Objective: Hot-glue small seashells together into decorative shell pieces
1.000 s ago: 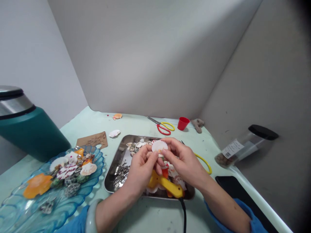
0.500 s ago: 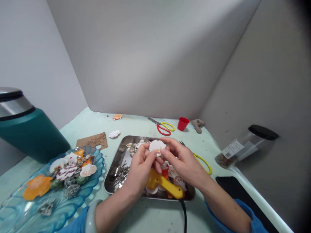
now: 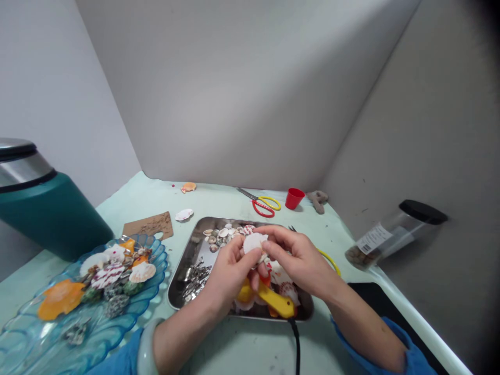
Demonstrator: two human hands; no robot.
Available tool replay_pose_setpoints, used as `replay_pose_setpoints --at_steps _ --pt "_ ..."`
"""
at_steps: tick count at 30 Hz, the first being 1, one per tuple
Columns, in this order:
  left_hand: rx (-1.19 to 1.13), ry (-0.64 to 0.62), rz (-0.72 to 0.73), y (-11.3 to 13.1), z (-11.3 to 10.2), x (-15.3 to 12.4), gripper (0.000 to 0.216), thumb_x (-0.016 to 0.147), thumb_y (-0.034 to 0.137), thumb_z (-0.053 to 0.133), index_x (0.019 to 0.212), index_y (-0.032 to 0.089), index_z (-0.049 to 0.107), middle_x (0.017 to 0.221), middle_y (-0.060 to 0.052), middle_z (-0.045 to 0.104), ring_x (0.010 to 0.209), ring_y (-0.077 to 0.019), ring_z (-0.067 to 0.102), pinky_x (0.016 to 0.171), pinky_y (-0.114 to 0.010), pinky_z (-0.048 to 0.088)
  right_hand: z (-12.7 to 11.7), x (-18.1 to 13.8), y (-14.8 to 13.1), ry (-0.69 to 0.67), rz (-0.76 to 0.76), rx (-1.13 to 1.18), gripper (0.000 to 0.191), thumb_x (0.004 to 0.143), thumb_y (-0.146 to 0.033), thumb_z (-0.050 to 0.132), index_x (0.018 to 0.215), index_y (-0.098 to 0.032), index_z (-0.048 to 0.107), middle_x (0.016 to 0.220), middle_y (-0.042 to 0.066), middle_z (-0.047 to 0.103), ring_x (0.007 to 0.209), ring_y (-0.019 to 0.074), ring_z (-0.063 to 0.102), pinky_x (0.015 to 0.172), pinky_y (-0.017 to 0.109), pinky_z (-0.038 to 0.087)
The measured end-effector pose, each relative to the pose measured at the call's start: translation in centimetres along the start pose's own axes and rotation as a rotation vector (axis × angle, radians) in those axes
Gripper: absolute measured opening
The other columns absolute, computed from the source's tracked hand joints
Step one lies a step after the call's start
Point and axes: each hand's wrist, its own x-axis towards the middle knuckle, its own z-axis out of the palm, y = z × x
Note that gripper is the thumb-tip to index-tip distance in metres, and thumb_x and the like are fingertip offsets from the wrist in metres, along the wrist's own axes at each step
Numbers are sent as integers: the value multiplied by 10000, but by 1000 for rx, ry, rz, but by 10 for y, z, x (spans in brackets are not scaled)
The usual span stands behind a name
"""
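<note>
Both my hands meet over a steel tray (image 3: 185, 260) and pinch one white scallop shell (image 3: 253, 241) between them. My left hand (image 3: 228, 271) grips the shell from the left with thumb and fingers. My right hand (image 3: 299, 260) grips it from the right, fingers curled over its top edge. Under my hands a yellow-handled tool (image 3: 273, 301) with a black cord (image 3: 296, 346) lies across the tray's front. Small shells (image 3: 221, 233) and metal bits (image 3: 195, 278) lie in the tray.
A blue glass dish (image 3: 89, 312) full of shells sits at the left, beside a teal bin (image 3: 47, 208). Scissors (image 3: 263, 204), a red cup (image 3: 294, 198), a cardboard piece (image 3: 150, 225) and loose shells lie behind. A tilted jar (image 3: 390, 237) and a black slab (image 3: 371, 302) are at the right.
My hands have tilted and lowered the shell a little toward the tray; its face now shows less. My right hand has slid slightly left. Nothing else has moved.
</note>
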Motion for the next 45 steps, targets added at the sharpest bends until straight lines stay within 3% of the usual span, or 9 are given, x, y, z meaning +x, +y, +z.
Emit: replay_pose_setpoints --at_steps 6,11,16,20,26,31,45 --pt "-67 -107 -39 0 -1 0 198 836 302 547 960 159 490 647 -9 643 376 -73 506 409 -193 423 -1 0 2 -5 25 51 208 892 -233 467 1054 -238 597 627 -46 520 567 120 533 538 237 408" --pt "-39 -151 -61 -2 -1 -1 212 829 329 572 929 163 488 695 -14 640 404 -77 534 406 -185 418 -3 0 1 -73 85 195 166 892 -237 465 1014 -239 577 719 -28 574 526 110 565 482 222 436" --pt "-80 -191 -42 -4 -1 -2 221 847 318 550 993 175 467 713 -27 651 409 -79 526 404 -188 413 -3 1 1 -107 35 237 144 900 -252 474 991 -230 584 632 -41 586 508 104 548 519 225 438" --pt "-142 -167 -22 -2 0 -1 168 862 270 518 981 170 456 677 -1 622 403 -74 521 466 -226 466 -4 3 0 -52 9 222 151 908 -267 472 977 -220 598 654 -34 595 577 108 548 550 217 423" --pt "-93 -168 -34 -1 -1 -1 182 852 299 533 956 177 446 649 5 613 390 -75 507 418 -200 427 -4 3 1 -21 -2 199 122 889 -233 494 924 -206 608 765 -17 607 652 111 541 593 221 416" --pt "3 -144 -44 -1 1 -3 230 826 288 579 987 175 459 624 14 611 393 -64 498 403 -172 388 -2 3 4 -13 -11 175 128 888 -231 486 936 -210 603 776 -18 591 649 115 498 588 232 398" --pt "-57 -145 -33 -3 0 -2 129 841 232 543 876 179 431 597 17 617 381 -57 500 445 -180 397 -1 4 3 -26 -6 208 128 884 -229 476 932 -200 591 777 -14 588 638 114 497 579 236 396"
